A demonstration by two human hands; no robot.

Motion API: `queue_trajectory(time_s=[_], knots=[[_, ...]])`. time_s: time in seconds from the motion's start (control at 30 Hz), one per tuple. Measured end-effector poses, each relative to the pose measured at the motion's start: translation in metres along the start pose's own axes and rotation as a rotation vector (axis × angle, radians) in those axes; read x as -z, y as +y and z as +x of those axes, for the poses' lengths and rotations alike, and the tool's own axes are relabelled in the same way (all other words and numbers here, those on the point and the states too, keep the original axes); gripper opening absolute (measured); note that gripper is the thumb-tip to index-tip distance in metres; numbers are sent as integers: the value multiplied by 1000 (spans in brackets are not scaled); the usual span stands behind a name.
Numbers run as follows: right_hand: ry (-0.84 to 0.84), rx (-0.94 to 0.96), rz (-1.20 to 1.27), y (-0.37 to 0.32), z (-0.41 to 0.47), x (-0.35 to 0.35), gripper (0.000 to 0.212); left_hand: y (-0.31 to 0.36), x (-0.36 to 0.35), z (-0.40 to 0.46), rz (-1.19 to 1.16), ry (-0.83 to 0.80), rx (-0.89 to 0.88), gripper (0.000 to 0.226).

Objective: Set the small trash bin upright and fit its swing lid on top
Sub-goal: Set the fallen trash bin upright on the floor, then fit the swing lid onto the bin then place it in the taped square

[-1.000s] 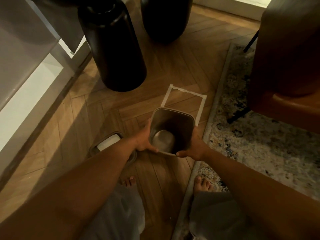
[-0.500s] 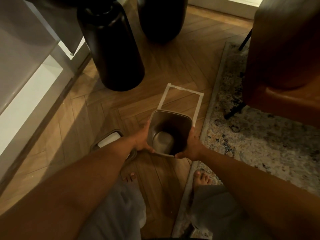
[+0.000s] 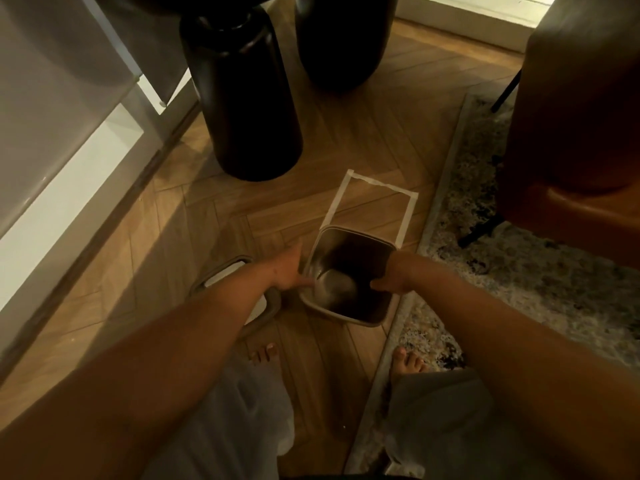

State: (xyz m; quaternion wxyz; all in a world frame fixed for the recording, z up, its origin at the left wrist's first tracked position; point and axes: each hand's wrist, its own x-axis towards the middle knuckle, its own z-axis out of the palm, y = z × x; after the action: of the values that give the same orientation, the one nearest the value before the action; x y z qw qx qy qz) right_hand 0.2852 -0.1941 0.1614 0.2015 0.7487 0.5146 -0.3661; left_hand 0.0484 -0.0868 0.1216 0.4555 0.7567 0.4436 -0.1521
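The small beige trash bin (image 3: 349, 313) stands mouth-up near the middle of the floor, its dark inside showing. My left hand (image 3: 289, 271) grips its left rim with the thumb over the edge. My right hand (image 3: 393, 280) holds the right rim, fingers curled inside. The bin overlaps the near end of a white tape rectangle (image 3: 374, 183) on the wood floor. The swing lid (image 3: 235, 268), beige frame with a white flap, lies flat on the floor to the left, partly hidden under my left forearm.
Two tall black vases (image 3: 246, 109) (image 3: 343, 39) stand beyond the tape. A brown leather chair (image 3: 571, 116) on dark legs sits right, over a patterned rug (image 3: 519, 278). A white cabinet (image 3: 69, 161) runs along the left. My bare feet (image 3: 408, 363) are just below the bin.
Both hands still hold the bin; it has shifted slightly up and right toward the tape rectangle. My right hand's fingers have moved over the rim.
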Motion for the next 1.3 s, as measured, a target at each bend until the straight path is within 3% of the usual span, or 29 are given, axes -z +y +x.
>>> queue_trajectory(time_s=[0.27, 0.4, 0.47, 0.6, 0.77, 0.9, 1.17, 1.3], knots=[[113, 241, 204, -48, 5, 48, 52, -68, 42, -27, -34, 172, 104, 79], [194, 249, 137, -80, 22, 54, 75, -109, 52, -45, -167, 268, 143, 53], [209, 229, 199, -96, 34, 56, 76, -130, 54, -52, -245, 299, 192, 51], [297, 219, 434, -131, 61, 49, 54, -166, 54, -60, -358, 337, 287, 55], [363, 216, 493, -174, 98, 21, 37, -209, 44, -64, -393, 363, 334, 40], [277, 226, 550, -205, 125, -4, 29, -243, 35, -63, -465, 432, 409, 30], [44, 167, 646, -252, 168, -63, 34, -290, 5, -45, -565, 524, 527, 13], [5, 136, 681, -269, 182, -97, 47, -298, -8, -29, -568, 446, 500, 37]])
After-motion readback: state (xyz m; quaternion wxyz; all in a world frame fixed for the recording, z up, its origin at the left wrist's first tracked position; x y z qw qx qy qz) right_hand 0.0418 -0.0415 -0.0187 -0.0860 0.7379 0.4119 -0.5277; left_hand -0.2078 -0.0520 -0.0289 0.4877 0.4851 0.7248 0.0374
